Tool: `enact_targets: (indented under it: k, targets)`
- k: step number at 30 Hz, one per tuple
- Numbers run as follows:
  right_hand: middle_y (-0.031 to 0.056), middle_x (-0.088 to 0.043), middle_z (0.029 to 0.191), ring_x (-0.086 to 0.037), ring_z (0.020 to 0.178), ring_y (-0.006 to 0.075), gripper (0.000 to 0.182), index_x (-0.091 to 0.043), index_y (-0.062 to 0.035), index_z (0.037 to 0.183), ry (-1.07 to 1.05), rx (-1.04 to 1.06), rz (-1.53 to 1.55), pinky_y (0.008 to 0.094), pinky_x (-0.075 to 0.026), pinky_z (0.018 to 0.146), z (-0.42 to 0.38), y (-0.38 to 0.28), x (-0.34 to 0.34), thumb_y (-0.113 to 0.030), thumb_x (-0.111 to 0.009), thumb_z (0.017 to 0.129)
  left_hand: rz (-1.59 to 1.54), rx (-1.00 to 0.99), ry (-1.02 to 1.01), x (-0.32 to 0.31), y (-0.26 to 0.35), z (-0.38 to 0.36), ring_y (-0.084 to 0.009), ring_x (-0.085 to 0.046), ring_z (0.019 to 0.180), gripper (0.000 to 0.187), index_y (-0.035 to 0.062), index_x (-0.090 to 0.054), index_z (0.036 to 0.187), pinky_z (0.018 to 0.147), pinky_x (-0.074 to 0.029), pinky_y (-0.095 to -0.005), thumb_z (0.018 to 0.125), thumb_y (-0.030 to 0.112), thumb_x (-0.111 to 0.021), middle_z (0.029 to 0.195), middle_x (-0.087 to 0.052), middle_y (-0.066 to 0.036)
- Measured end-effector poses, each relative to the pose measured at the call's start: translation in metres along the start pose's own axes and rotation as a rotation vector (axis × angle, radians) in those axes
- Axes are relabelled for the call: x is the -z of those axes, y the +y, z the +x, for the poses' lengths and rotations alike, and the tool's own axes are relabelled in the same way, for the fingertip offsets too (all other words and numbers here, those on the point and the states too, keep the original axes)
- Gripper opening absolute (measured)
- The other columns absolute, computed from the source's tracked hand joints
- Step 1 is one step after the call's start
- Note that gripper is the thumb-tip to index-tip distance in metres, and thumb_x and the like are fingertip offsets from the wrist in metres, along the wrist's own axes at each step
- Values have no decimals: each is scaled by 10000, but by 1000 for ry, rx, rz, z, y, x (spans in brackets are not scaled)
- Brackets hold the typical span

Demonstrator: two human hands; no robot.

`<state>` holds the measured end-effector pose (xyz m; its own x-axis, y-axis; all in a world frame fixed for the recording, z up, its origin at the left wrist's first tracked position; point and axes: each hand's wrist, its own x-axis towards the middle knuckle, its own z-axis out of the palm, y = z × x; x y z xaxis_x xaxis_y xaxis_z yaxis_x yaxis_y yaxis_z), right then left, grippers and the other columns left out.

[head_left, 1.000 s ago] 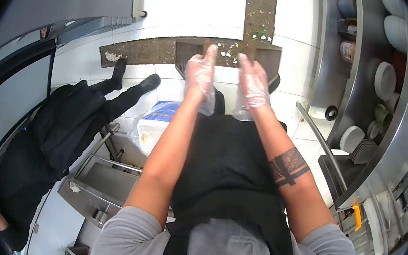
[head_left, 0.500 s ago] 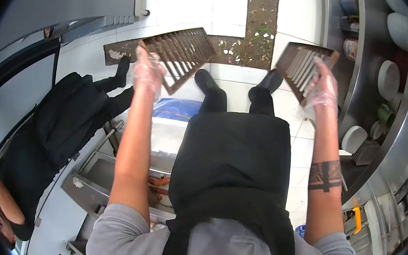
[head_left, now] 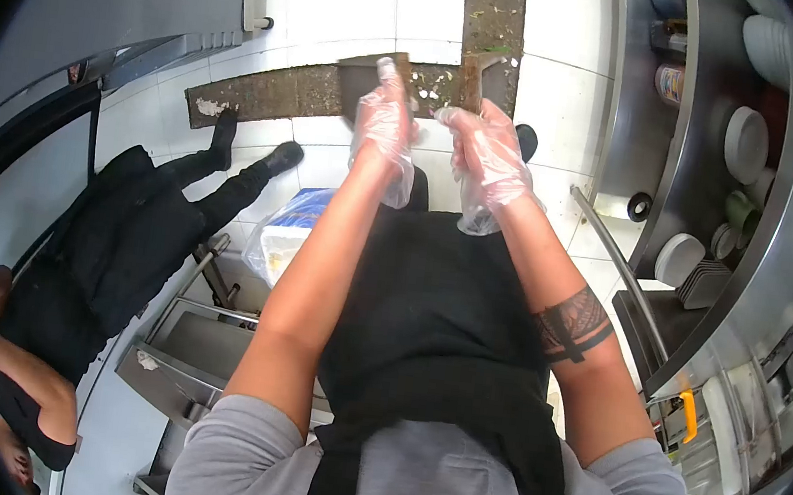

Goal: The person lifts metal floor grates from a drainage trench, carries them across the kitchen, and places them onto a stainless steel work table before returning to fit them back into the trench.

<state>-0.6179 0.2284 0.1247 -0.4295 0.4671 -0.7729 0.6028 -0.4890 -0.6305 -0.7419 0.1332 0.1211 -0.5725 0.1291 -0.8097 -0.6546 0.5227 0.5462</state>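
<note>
My left hand point(head_left: 387, 133), in a clear plastic glove, is closed on a slatted metal drain grate point(head_left: 361, 79), now turned so its slats do not show. My right hand point(head_left: 489, 153), gloved the same way, grips a second drain grate point(head_left: 473, 84), seen nearly edge-on. Both grates are upright and face each other with a small gap between. Behind them runs an open floor drain channel point(head_left: 277, 95), its brown bed strewn with white and green scraps. The glove cuffs hang loose at my wrists.
At left stands a co-worker in black clothes point(head_left: 119, 218), feet near the channel. A steel shelf point(head_left: 650, 178) on the right holds white plates point(head_left: 745, 146) and bowls. By my left forearm lies a blue and white plastic-wrapped package point(head_left: 292, 227). A metal rail point(head_left: 621, 271) slants at right.
Both hands have swung inward, bringing the grates from wide apart to close together and turning them upright. My view has shifted slightly, and the co-worker's arms have moved.
</note>
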Motion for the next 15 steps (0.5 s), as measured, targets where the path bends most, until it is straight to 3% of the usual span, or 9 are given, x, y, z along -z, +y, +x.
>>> enact_targets:
  k: [1, 2, 3, 5, 7, 9, 11, 13, 15]
  targets:
    - [3, -500, 635, -493, 509, 143, 194, -615, -89, 907, -119, -74, 235, 312, -440, 472, -8, -9, -3, -248, -710, 851, -59, 24, -79, 2, 4, -6, -174, -533, 541, 726, 31, -597, 902, 525, -479, -362, 998, 724, -405, 655, -521, -57]
    - [3, -496, 629, -497, 508, 147, 171, -619, -79, 914, -122, 32, 144, 313, -451, 472, 0, 2, 11, -221, -695, 855, -79, 36, -111, 11, 6, -15, -194, -558, 582, 738, 18, -568, 988, 582, -502, -362, 984, 741, -417, 767, -565, -91]
    - [-1, -485, 619, -495, 499, 139, 149, -618, -64, 916, -152, -74, 277, 307, -445, 452, -4, -9, 16, -188, -675, 854, -73, 41, -165, 32, 6, -8, -210, -587, 699, 704, 24, -532, 1042, 655, -523, -374, 996, 718, -424, 889, -571, -106]
    - [-6, -475, 609, -493, 490, 132, 130, -618, -50, 919, -169, -177, 405, 302, -439, 433, -2, -17, 23, -155, -655, 852, -715, 134, -190, 48, 3, -6, -223, -580, 774, 639, 65, -527, 1066, 717, -535, -411, 1007, 694, -426, 907, -541, -90]
    - [26, -526, 667, -502, 463, 173, 84, -614, -52, 853, 32, -99, 208, 343, -450, 421, 11, 2, 38, -107, -672, 825, -894, -36, -90, 94, -2, 15, -211, -559, 809, 580, 112, -519, 1009, 749, -525, -416, 1010, 685, -424, 850, -517, -54]
    - [21, -500, 636, -487, 446, 169, 98, -604, -64, 837, 214, -171, 346, 337, -428, 403, 10, -13, 61, -85, -685, 786, -842, 89, 84, 176, -27, 78, -183, -527, 705, 568, 146, -496, 937, 682, -512, -382, 1005, 703, -405, 773, -489, -17]
    - [2, -461, 599, -466, 433, 156, 154, -579, -77, 867, 336, -160, 189, 329, -409, 384, 19, -19, 82, -62, -690, 762, -799, 98, 79, 209, -24, 72, -171, -498, 584, 473, 159, -527, 1047, 539, -466, -355, 1043, 621, -423, 797, -532, -29]
    - [15, -463, 582, -473, 422, 173, 156, -550, -59, 873, 266, -151, 234, 354, -406, 368, 28, -5, 95, -57, -669, 771, -700, 56, 131, 197, -26, 55, -141, -458, 512, 565, 162, -521, 775, 501, -428, -324, 1005, 676, -470, 629, -450, 8]
    - [29, -473, 584, -478, 422, 186, 171, -532, -43, 890, 293, -81, 194, 365, -420, 390, 31, 1, 79, -70, -663, 783, -288, -31, 290, 157, -26, 27, -124, -468, 515, 601, 175, -479, 687, 502, -435, -318, 995, 692, -476, 593, -425, 25]
